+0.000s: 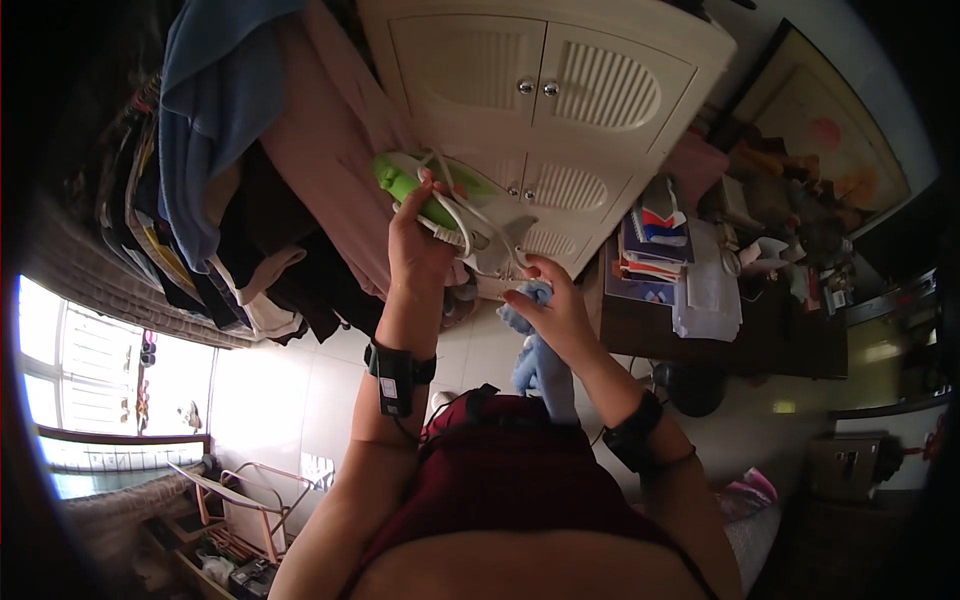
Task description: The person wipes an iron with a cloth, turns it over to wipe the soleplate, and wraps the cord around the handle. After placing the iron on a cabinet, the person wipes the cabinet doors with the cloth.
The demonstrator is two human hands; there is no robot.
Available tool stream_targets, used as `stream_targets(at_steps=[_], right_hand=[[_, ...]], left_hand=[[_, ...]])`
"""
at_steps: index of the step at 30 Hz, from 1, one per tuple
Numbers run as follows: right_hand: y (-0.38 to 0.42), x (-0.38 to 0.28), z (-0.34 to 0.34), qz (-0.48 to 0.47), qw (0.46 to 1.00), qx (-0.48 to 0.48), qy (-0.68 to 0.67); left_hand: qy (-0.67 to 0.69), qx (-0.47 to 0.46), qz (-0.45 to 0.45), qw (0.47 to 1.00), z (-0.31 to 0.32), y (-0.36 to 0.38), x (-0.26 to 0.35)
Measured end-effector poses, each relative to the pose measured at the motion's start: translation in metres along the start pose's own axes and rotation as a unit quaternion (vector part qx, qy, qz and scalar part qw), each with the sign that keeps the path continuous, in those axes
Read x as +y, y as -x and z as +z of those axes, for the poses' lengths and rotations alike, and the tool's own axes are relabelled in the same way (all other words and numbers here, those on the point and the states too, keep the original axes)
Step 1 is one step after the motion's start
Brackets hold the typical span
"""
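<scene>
My left hand [418,235] is wrapped around a green-and-white object [400,183] that looks like a clothes iron. Its white cord [468,215] loops over my left fingers and runs across to the right. At the end of that loop, my right hand [558,312] pinches the cord between thumb and fingers. A light blue, fluffy item [532,365] shows just below my right hand, partly hidden by it. Both hands are held up in front of the cream cabinet [480,75].
Clothes [330,150] hang along the left. On the right, a dark desk [680,340] carries stacked books [650,245] and papers [705,300]. A black stool [692,388] stands below the desk. A folding chair [255,500] is at lower left, near a bright window [95,370].
</scene>
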State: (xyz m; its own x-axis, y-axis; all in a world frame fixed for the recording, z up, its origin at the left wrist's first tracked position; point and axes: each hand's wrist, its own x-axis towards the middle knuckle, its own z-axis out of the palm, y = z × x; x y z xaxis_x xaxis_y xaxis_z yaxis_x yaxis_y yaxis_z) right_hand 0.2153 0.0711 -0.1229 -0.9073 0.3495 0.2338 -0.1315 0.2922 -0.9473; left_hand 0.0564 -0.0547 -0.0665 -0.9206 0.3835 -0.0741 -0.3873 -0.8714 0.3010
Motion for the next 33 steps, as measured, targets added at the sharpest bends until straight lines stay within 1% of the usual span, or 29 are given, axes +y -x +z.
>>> stream_targets(at_steps=[2,3,6,7,8,10,11,13,14,16,17,18,19,20,22,23,24,26,29,32,33], right_hand=[[-0.006,0.013,0.001,-0.026,0.995,-0.013,0.098],[-0.006,0.010,0.005,0.007,1.000,-0.007,0.014],[0.008,-0.015,0.011,0.059,0.984,-0.156,-0.067],[0.015,-0.017,0.017,0.060,0.969,-0.189,-0.146],[0.020,-0.020,0.022,0.057,0.965,-0.228,-0.119],[0.019,-0.016,0.027,0.046,0.954,-0.266,-0.132],[0.017,-0.008,0.028,0.028,0.955,-0.272,-0.115],[0.008,0.020,0.032,-0.008,0.955,-0.286,-0.080],[0.002,0.039,0.034,-0.050,0.953,-0.277,-0.110],[-0.003,0.061,0.036,-0.040,0.976,-0.194,-0.091],[-0.011,0.073,0.033,-0.214,0.966,-0.114,0.086],[-0.015,0.078,0.030,-0.233,0.961,-0.086,0.121],[-0.020,0.083,0.025,-0.229,0.962,-0.077,0.129],[-0.027,0.082,0.018,-0.207,0.967,-0.083,0.120],[-0.041,0.076,0.001,-0.175,0.974,-0.091,0.111],[-0.048,0.075,-0.007,-0.165,0.976,-0.091,0.111],[-0.057,0.076,-0.015,-0.162,0.976,-0.090,0.114],[-0.077,0.081,-0.031,-0.159,0.975,-0.088,0.128],[-0.110,0.082,-0.055,-0.165,0.966,-0.096,0.175],[-0.137,0.076,-0.073,-0.199,0.942,-0.112,0.247],[-0.143,0.066,-0.078,-0.214,0.929,-0.117,0.279]], left_hand=[[0.015,-0.005,-0.009,1.000,0.002,0.002,0.000],[0.028,-0.014,-0.017,0.999,-0.001,0.001,-0.001],[0.059,-0.049,-0.031,0.997,-0.011,-0.003,-0.001],[0.069,-0.061,-0.035,0.995,-0.011,-0.003,-0.002],[0.079,-0.071,-0.039,0.994,-0.011,-0.002,-0.003],[0.099,-0.091,-0.050,0.990,-0.001,0.007,-0.003],[0.144,-0.100,-0.074,0.982,0.001,0.011,-0.002],[0.160,-0.094,-0.108,0.977,0.011,0.022,-0.001],[0.167,-0.090,-0.124,0.974,0.018,0.029,-0.001],[0.187,-0.117,-0.176,0.959,0.026,0.044,-0.001],[0.195,-0.124,-0.202,0.952,0.027,0.049,0.000],[0.204,-0.131,-0.227,0.943,0.029,0.055,0.000],[0.200,-0.169,-0.281,0.923,0.035,0.064,0.003],[0.221,-0.171,-0.299,0.912,0.041,0.073,0.005],[0.176,-0.160,-0.374,0.896,0.035,0.081,0.013],[0.145,-0.145,-0.355,0.912,0.033,0.088,0.012],[0.092,-0.146,-0.361,0.916,0.035,0.093,0.016],[-0.004,-0.140,-0.345,0.928,0.046,0.106,0.019],[-0.169,-0.171,-0.384,0.891,0.047,0.113,0.032],[-0.363,-0.220,-0.391,0.817,0.053,0.120,0.040],[-0.372,-0.239,-0.390,0.808,0.049,0.122,0.039]])
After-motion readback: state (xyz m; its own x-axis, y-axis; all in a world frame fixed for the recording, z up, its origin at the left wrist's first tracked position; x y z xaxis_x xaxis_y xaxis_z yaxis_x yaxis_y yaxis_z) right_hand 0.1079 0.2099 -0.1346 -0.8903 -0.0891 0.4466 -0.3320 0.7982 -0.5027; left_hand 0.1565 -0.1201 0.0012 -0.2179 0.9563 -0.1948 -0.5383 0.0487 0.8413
